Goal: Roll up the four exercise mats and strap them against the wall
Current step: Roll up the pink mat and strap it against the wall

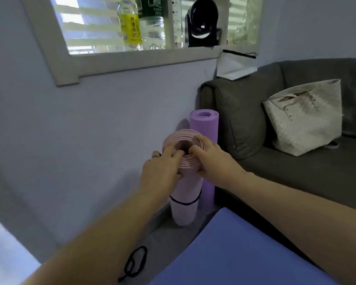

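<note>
- Pink rolled foam mat (185, 192) standing upright against pale grey wall (111, 130), thin black elastic strap (184, 203) circling its lower part. Purple rolled foam mat (203, 130) standing just behind.
- Left hand (162, 169), right hand (212, 159) both gripping pink roll's top rim, fingertips pressing toward spiral core.
- Likely squaring coils: pressing evenly, straight down, avoiding tipping roll.
- Flat blue foam mat (234, 254), loose black cord loop (135, 262) lying on floor, not yet dealt with.

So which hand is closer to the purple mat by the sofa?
Right. The right hand holds the rim of the pink roll beside the purple mat; the left hand holds the opposite side, farther away.
</note>
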The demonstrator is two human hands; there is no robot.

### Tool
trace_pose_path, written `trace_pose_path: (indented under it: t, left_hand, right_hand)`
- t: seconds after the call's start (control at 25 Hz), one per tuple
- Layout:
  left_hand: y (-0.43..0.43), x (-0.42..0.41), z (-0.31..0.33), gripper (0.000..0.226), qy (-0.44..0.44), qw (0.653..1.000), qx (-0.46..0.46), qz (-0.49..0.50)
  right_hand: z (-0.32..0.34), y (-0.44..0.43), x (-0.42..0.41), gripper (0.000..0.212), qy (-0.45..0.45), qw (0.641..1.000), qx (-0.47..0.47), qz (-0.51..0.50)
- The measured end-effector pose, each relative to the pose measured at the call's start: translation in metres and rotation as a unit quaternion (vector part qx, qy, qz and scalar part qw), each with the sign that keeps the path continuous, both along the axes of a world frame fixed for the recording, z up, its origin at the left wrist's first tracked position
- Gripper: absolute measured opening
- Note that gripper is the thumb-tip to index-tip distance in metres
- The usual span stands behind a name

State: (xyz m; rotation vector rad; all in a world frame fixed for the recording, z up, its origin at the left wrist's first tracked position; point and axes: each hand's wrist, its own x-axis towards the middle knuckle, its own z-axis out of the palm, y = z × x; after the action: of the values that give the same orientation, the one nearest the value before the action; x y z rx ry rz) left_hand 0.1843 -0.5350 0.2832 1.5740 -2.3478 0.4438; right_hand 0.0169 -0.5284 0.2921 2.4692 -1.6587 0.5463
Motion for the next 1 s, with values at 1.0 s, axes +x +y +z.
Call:
trace_pose_path:
  t: [1.0]
  left_hand:
    - [-0.163, -0.022, -0.027, 0.089, 0.047, 0.991, 0.126, -0.003]
  right_hand:
    - [-0.024, -0.175, -0.021, 0.086, -0.006, 0.994, 0.102, -0.043]
